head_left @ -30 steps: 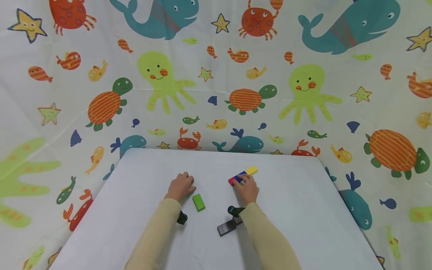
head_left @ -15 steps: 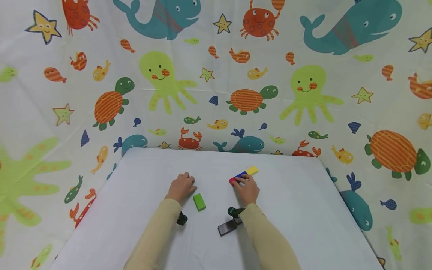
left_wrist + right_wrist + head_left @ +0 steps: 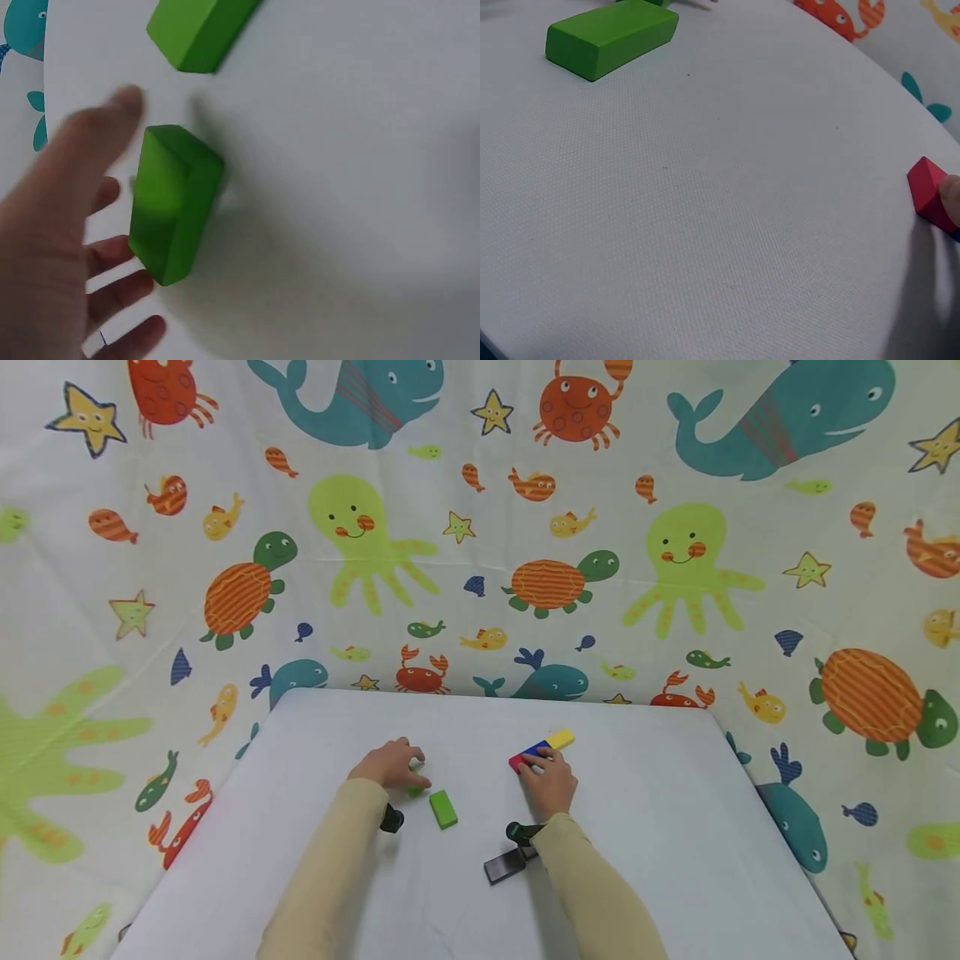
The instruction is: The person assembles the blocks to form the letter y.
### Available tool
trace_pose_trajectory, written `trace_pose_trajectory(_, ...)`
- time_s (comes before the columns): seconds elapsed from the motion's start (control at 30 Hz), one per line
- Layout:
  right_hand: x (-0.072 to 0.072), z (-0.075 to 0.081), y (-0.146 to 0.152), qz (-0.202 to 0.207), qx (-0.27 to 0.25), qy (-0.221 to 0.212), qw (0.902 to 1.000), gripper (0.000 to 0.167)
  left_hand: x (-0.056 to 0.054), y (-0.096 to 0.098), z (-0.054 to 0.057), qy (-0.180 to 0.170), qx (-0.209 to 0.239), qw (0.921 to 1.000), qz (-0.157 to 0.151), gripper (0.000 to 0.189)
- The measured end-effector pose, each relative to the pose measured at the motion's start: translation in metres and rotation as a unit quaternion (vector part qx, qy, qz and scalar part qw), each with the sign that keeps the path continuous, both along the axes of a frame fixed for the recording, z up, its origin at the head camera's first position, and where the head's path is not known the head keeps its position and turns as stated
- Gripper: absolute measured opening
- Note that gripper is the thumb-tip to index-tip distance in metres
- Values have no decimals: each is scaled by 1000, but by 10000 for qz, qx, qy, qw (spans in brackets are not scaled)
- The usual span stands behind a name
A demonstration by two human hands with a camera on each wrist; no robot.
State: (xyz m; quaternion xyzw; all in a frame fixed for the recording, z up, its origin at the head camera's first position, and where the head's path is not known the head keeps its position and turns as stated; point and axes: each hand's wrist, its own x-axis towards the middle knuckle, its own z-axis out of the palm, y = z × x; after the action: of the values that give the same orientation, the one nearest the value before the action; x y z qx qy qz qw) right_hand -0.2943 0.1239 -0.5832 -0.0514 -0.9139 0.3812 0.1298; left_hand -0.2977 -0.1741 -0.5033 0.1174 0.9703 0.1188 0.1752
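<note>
My left hand [image 3: 386, 766] is beside a green block [image 3: 176, 206], thumb and fingers spread apart along its near side in the left wrist view. That block is tilted in this view and partly hidden by the hand in the head view. A second green block [image 3: 443, 809] lies a little to the right. Farther right, my right hand [image 3: 549, 781] holds the red block [image 3: 516, 762], its thumb [image 3: 951, 196] against the side. The red block forms a row with a blue block [image 3: 536, 749] and a yellow block [image 3: 560, 739]; the fingers partly cover the blue one.
Two dark grey oblong pieces [image 3: 504, 866] lie near the right wrist, one partly hidden by the sleeve. A white table [image 3: 645, 827] bears everything. Behind its far edge hangs a curtain [image 3: 465, 435] printed with sea animals.
My left hand has shifted left and turned, its thumb and fingers parting, so a green block now shows under it. The right hand stays at the coloured row.
</note>
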Motion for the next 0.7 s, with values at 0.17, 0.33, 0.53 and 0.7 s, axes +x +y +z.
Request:
trace_pose_trajectory(0.17,0,-3,1,45,-90,251,9996,29,1,2,8,-334,-150,9993,-71,45)
trace_pose_trajectory(0.33,0,-3,1,-5,-182,252,9995,28,-2,9,5,-242,-155,9995,-154,43)
trace_pose_trajectory(0.53,1,0,1,-54,-109,-17,9999,31,-9,22,-6,257,-52,9995,-193,45)
trace_pose_trajectory(0.7,1,0,0,-64,-98,9,9999,30,-14,38,-16,838,242,9962,-72,44)
